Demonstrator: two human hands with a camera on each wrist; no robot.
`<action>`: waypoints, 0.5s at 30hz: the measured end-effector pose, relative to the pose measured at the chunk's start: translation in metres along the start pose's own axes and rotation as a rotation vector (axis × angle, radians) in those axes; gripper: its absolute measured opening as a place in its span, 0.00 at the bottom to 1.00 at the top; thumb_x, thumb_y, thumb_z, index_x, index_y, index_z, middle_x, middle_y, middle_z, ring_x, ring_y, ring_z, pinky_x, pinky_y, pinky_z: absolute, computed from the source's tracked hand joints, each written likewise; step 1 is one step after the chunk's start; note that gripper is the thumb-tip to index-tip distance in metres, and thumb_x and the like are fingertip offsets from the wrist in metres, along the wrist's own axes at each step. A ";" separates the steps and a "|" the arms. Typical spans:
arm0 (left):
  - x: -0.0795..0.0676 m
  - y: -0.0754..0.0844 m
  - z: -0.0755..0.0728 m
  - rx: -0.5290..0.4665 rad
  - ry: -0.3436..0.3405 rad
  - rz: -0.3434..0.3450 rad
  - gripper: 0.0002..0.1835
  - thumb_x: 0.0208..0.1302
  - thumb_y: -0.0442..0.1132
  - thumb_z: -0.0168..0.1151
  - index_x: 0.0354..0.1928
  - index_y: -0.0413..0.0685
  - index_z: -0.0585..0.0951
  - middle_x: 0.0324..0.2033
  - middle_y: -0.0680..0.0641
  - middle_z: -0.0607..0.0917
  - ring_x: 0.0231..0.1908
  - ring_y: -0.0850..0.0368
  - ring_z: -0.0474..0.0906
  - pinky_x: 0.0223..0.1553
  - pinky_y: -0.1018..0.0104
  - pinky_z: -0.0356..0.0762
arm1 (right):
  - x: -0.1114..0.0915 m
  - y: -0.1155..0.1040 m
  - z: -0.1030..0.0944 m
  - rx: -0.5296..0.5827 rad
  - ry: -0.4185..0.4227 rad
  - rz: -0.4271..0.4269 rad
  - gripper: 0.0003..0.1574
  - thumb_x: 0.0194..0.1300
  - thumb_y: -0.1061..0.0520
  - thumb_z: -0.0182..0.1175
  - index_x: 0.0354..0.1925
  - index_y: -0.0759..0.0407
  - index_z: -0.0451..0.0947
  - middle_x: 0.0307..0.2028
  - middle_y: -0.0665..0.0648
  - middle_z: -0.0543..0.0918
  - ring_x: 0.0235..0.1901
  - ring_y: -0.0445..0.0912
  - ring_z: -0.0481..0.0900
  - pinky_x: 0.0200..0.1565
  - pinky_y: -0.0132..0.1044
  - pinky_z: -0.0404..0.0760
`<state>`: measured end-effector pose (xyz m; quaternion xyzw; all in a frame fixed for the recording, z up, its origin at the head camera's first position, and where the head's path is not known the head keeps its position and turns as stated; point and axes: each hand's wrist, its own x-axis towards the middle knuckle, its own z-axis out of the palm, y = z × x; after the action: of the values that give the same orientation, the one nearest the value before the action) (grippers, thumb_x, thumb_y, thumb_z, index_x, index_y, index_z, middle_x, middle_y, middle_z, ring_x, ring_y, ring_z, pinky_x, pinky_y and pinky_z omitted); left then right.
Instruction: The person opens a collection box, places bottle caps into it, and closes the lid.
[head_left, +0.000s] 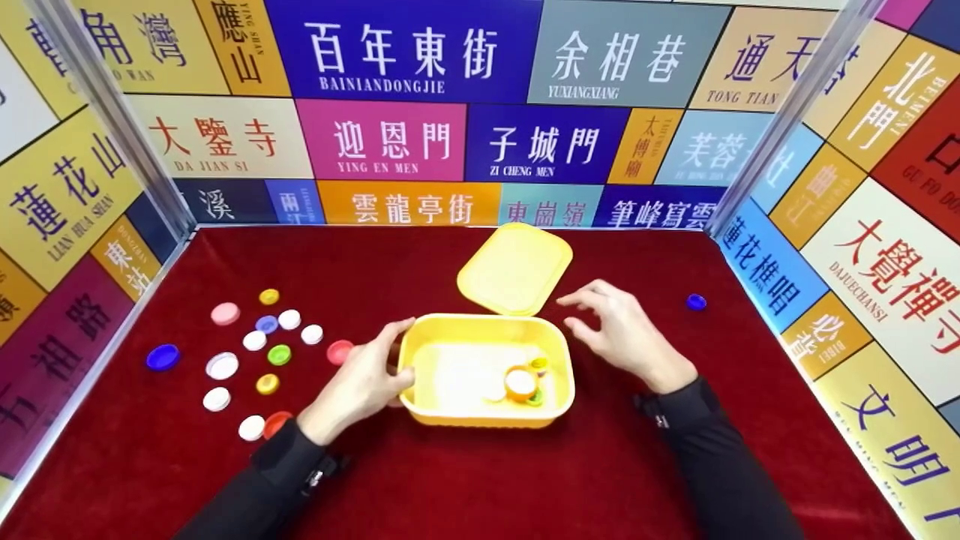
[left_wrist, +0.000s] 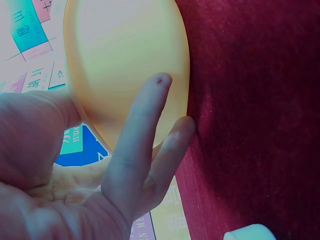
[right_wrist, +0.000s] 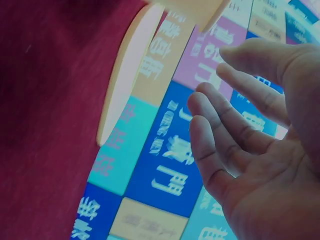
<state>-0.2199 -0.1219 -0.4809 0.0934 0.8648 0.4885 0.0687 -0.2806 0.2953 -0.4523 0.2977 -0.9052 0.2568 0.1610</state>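
A yellow plastic box (head_left: 487, 320) sits uncovered in the middle of the table. My left hand (head_left: 367, 379) grips its left end, thumb at the rim and fingers along the outer wall (left_wrist: 130, 60). Inside, at the right, lie an orange bottle cap (head_left: 520, 383) with a white middle, a small yellow cap (head_left: 538, 364), a green cap (head_left: 535, 398) and a pale cap (head_left: 494, 394). My right hand (head_left: 626, 330) hovers just off the box's right end, its fingers loosely bent around nothing. Behind the box lies the yellow lid (head_left: 516, 268), also seen in the right wrist view.
Several loose caps lie at the left, among them a blue one (head_left: 163, 358), a pink one (head_left: 225, 313), a green one (head_left: 279, 355) and a red one (head_left: 340, 352) beside my left hand. Another blue cap (head_left: 697, 302) sits far right. Printed panels (head_left: 390, 142) wall the red tabletop.
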 end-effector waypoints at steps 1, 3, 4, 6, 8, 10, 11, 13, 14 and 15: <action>0.000 0.000 0.000 0.001 0.000 0.000 0.44 0.75 0.27 0.70 0.90 0.52 0.70 0.61 0.33 0.89 0.41 0.50 0.92 0.35 0.52 0.98 | -0.001 0.005 -0.001 -0.004 0.012 0.011 0.19 0.74 0.63 0.79 0.61 0.61 0.93 0.52 0.65 0.92 0.51 0.61 0.92 0.57 0.58 0.94; 0.000 0.000 0.000 0.003 -0.001 -0.001 0.44 0.75 0.27 0.70 0.90 0.52 0.70 0.61 0.33 0.89 0.40 0.50 0.92 0.35 0.53 0.98 | -0.002 0.015 -0.003 -0.007 0.033 0.037 0.20 0.73 0.63 0.79 0.61 0.62 0.93 0.53 0.66 0.91 0.51 0.63 0.92 0.57 0.59 0.93; 0.000 0.000 -0.001 0.004 -0.001 -0.002 0.44 0.75 0.27 0.70 0.90 0.52 0.70 0.61 0.33 0.89 0.40 0.50 0.92 0.35 0.53 0.98 | -0.003 0.020 -0.004 -0.011 0.041 0.055 0.20 0.73 0.63 0.79 0.62 0.62 0.93 0.53 0.67 0.91 0.52 0.63 0.92 0.57 0.59 0.93; 0.000 0.000 -0.001 0.000 -0.001 -0.004 0.44 0.75 0.27 0.70 0.90 0.52 0.70 0.61 0.33 0.89 0.41 0.49 0.92 0.35 0.52 0.98 | -0.004 0.029 -0.007 -0.016 0.053 0.101 0.21 0.73 0.64 0.78 0.63 0.61 0.93 0.53 0.67 0.91 0.52 0.63 0.91 0.56 0.59 0.92; 0.001 0.000 -0.001 -0.001 -0.002 -0.005 0.44 0.75 0.27 0.70 0.90 0.52 0.70 0.61 0.33 0.89 0.41 0.49 0.92 0.35 0.52 0.98 | -0.007 0.038 -0.011 -0.020 0.060 0.150 0.22 0.74 0.64 0.77 0.64 0.61 0.93 0.54 0.67 0.90 0.52 0.62 0.91 0.55 0.58 0.90; 0.001 0.000 0.000 0.001 0.001 -0.002 0.44 0.75 0.27 0.70 0.90 0.52 0.70 0.60 0.33 0.90 0.42 0.49 0.93 0.35 0.52 0.98 | -0.009 0.045 -0.014 -0.019 0.063 0.192 0.22 0.75 0.64 0.76 0.65 0.60 0.92 0.54 0.67 0.89 0.52 0.62 0.90 0.54 0.57 0.89; 0.000 0.000 0.000 -0.001 0.001 -0.001 0.44 0.75 0.27 0.70 0.90 0.52 0.70 0.60 0.33 0.90 0.42 0.49 0.93 0.35 0.52 0.98 | -0.010 0.049 -0.015 -0.020 0.066 0.210 0.22 0.75 0.64 0.76 0.65 0.60 0.92 0.54 0.67 0.89 0.52 0.61 0.90 0.54 0.57 0.89; 0.000 -0.001 0.000 0.001 0.002 0.005 0.44 0.74 0.27 0.70 0.90 0.52 0.70 0.60 0.34 0.90 0.42 0.49 0.93 0.35 0.52 0.98 | -0.012 0.057 -0.017 -0.022 0.068 0.239 0.23 0.76 0.64 0.76 0.66 0.61 0.92 0.55 0.67 0.89 0.53 0.62 0.90 0.55 0.57 0.89; 0.000 -0.001 0.000 0.001 0.002 0.008 0.44 0.74 0.27 0.70 0.90 0.52 0.70 0.60 0.34 0.90 0.42 0.50 0.93 0.35 0.52 0.98 | -0.014 0.060 -0.018 -0.023 0.069 0.251 0.23 0.75 0.64 0.75 0.66 0.62 0.91 0.55 0.68 0.88 0.53 0.63 0.89 0.55 0.58 0.89; 0.000 -0.001 0.000 0.000 0.001 0.010 0.44 0.74 0.27 0.70 0.90 0.52 0.70 0.60 0.34 0.90 0.42 0.50 0.93 0.35 0.52 0.98 | -0.015 0.064 -0.019 -0.025 0.068 0.266 0.23 0.76 0.64 0.75 0.66 0.62 0.91 0.56 0.69 0.88 0.54 0.64 0.89 0.55 0.59 0.89</action>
<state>-0.2196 -0.1220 -0.4815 0.0975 0.8643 0.4891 0.0656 -0.3061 0.3565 -0.4672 0.1643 -0.9338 0.2748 0.1600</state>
